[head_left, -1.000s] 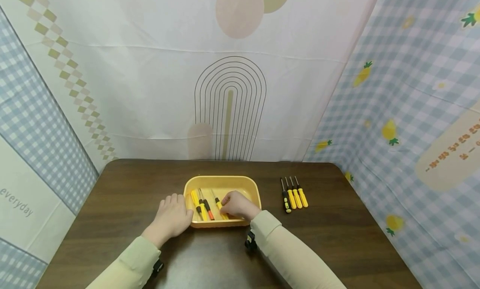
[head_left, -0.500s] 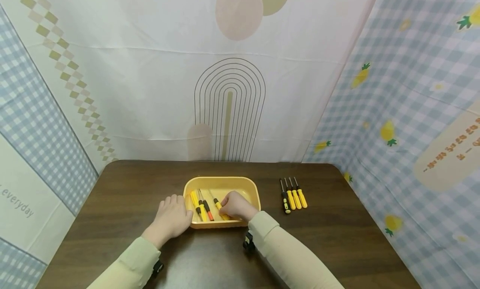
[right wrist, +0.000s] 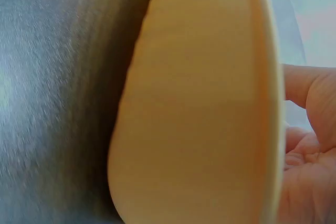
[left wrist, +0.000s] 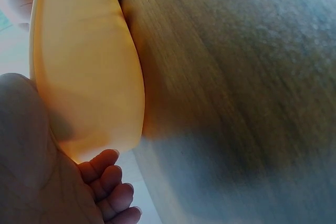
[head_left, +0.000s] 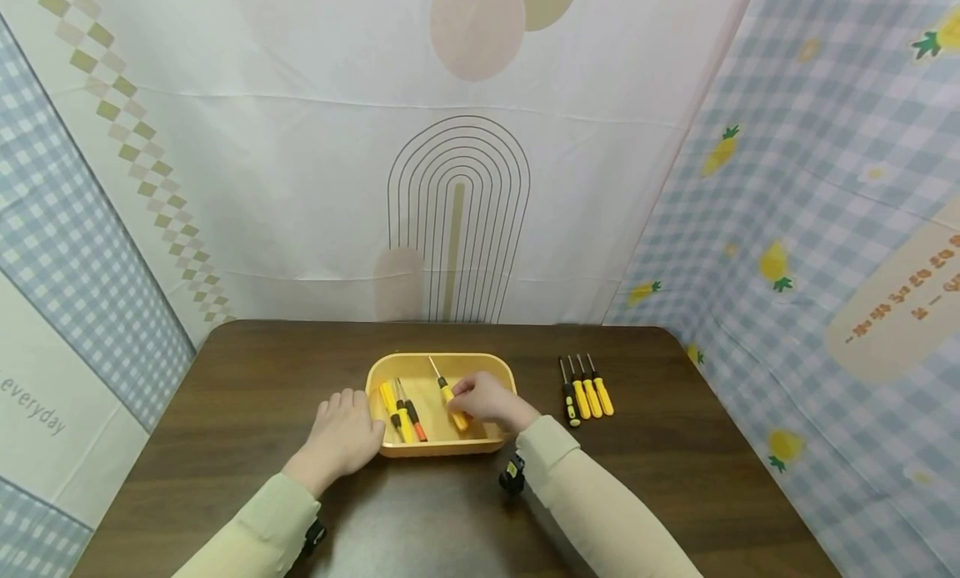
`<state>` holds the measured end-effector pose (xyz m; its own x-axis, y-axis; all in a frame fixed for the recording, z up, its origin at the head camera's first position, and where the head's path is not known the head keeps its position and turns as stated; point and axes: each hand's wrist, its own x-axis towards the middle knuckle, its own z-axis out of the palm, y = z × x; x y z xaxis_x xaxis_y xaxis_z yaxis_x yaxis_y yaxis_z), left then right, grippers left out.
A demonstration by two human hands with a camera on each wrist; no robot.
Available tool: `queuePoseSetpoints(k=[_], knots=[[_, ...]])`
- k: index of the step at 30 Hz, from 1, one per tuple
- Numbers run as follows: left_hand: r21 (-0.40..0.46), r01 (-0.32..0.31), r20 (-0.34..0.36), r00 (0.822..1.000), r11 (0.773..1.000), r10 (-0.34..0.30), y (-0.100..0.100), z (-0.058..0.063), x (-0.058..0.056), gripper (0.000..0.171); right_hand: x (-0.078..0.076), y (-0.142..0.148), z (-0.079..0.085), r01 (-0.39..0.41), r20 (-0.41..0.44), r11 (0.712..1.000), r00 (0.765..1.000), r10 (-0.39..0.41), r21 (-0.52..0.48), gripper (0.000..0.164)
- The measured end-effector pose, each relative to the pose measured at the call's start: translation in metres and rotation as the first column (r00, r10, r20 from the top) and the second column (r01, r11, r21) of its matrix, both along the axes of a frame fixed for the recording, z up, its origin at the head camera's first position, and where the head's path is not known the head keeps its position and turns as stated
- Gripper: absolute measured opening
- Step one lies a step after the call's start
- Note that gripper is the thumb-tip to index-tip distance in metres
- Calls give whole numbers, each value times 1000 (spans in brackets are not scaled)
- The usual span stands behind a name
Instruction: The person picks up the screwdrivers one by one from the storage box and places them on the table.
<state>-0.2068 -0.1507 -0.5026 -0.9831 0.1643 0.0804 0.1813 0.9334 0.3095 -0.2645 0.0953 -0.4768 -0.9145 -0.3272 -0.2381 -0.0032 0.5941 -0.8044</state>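
A yellow plastic tray [head_left: 442, 449] sits on the table. My left hand [head_left: 347, 432] holds its left end, fingers outside the wall and thumb at the rim; the left wrist view shows the fingertips [left wrist: 110, 177] beside the wall. Over the tray's right half, my right hand [head_left: 489, 399] pinches a yellow-and-black screwdriver [head_left: 454, 407] by the handle, its shaft pointing away and slightly left. In the right wrist view the tray wall [right wrist: 194, 103] hides most of that hand and the screwdriver. Several screwdrivers [head_left: 406, 415] lie together in the tray's left part, one with a red-orange handle end.
To the right of the tray, several screwdrivers [head_left: 587, 397] lie side by side in a row, shafts pointing away. The dark wooden table [head_left: 285, 369] ends at a hanging white cloth [head_left: 315, 194]. Checked cloth [head_left: 750, 311] hangs along the right.
My right hand has moved up and slightly right, raising the screwdriver from its earlier place in the tray; more of its handle now shows. The left hand has stayed in place.
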Motion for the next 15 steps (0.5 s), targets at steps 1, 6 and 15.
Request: queuePoseSetpoints(k=[1,6,15], knots=[[-1,0,1,1000,1000,0,0,0,0,38,0,2,2,-1,10,1000,1000,1,-22,8],[2,0,4,1000,1000,0,0,-1,0,38,-4,16,11,9,52,993,999,-2,-116,18],[-2,4,8,1000,1000,-4,0,0,0,39,-11,51,18,59,137,980,990,-33,-191,34]])
